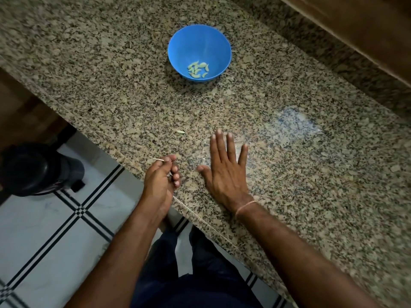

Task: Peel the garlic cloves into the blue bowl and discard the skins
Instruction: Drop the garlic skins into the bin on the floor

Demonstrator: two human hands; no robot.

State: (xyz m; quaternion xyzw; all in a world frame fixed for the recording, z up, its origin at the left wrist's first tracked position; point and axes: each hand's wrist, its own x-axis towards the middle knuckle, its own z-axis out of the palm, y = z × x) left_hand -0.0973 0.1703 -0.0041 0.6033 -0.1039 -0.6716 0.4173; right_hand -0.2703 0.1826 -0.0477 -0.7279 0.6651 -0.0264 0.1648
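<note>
While the right hand (224,167) lies palm down on the granite counter (311,174) with its fingers (219,143) straight and spread, holding nothing, the left hand (161,177) sits at the counter's front edge with its fingers curled inward. Between thumb and forefinger it pinches a thin sliver of skin (158,160), whose pale tip pokes out to the left of the fingertips; whether more skins lie inside the cupped palm cannot be told. A small pale piece (180,131) rests loose on the counter, beyond the left hand and just left of the right hand's fingertips, touching neither; skin or clove, it is too small to say. The blue bowl (200,41) stands upright farther back on the counter, well apart from both hands, with a cluster of peeled cloves (198,69) on its bottom. A thin band (245,206) circles the right wrist. Down on the tiled floor (55,230) to the left stands a dark round container (33,168).
</note>
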